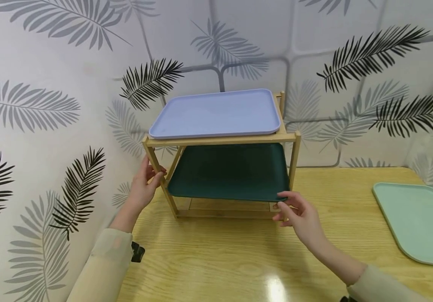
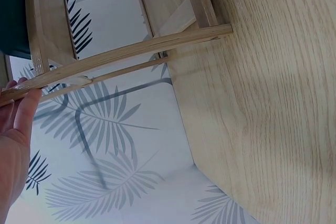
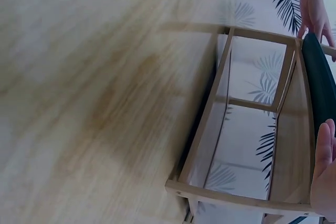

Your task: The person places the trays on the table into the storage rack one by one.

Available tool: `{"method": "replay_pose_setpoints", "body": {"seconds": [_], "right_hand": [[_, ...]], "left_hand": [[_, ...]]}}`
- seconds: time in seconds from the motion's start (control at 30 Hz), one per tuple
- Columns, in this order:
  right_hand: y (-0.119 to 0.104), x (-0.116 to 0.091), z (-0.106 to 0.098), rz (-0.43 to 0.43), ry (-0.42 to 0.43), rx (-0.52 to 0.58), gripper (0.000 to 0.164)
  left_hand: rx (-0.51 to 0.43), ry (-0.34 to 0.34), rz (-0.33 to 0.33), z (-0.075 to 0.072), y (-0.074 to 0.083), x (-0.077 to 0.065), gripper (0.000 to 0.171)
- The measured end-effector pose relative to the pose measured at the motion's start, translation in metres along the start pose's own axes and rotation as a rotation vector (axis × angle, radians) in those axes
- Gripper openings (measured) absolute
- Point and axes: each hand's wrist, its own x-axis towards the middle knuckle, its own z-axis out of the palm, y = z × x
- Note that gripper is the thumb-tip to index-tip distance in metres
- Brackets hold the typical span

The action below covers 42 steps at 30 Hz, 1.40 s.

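A wooden two-tier rack (image 1: 220, 141) stands against the wall. A lavender tray (image 1: 216, 114) lies on its top tier. On the tier beneath, a dark green tray (image 1: 231, 172) sits with its front edge toward me. My left hand (image 1: 145, 184) grips the rack's left front post, thumb in front and fingers behind; the left wrist view shows the left hand (image 2: 16, 129) at that post (image 2: 126, 53). At the dark green tray's front right corner, my right hand (image 1: 301, 216) pinches the edge between finger and thumb, beside the right post. The right wrist view shows its fingers (image 3: 324, 142) along the tray.
A mint green tray (image 1: 420, 222) lies on the wooden table (image 1: 220, 260) at the right. The leaf-patterned wall covering (image 1: 69, 117) rises close behind the rack and along its left side. The rack's bottom rail (image 1: 224, 214) rests near the tabletop.
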Motion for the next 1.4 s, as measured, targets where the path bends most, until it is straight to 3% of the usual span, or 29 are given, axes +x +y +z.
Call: {"method": "replay_pose_setpoints", "body": {"seconds": [0.17, 0.4, 0.8, 1.0, 1.2, 1.4], "right_hand": [[0.003, 0.014, 0.002, -0.014, -0.014, -0.030, 0.019], [0.006, 0.032, 0.003, 0.005, -0.015, 0.012, 0.018], [0.007, 0.056, 0.006, 0.118, -0.063, 0.014, 0.024], [0.006, 0.061, 0.006, 0.141, -0.066, -0.002, 0.026], [0.006, 0.054, 0.000, 0.067, -0.095, -0.003, 0.038], [0.006, 0.017, -0.030, -0.095, -0.166, -0.028, 0.031]], "left_hand": [[-0.016, -0.001, 0.006, 0.000, -0.001, 0.000, 0.071], [-0.026, 0.008, 0.004, -0.001, 0.000, 0.000, 0.070], [-0.053, 0.008, -0.007, -0.003, 0.001, 0.000, 0.071], [-0.021, -0.005, -0.029, -0.003, 0.027, -0.003, 0.067], [-0.030, 0.000, -0.018, -0.002, 0.002, 0.001, 0.071], [-0.045, 0.000, 0.014, -0.001, -0.001, 0.000, 0.070]]}}
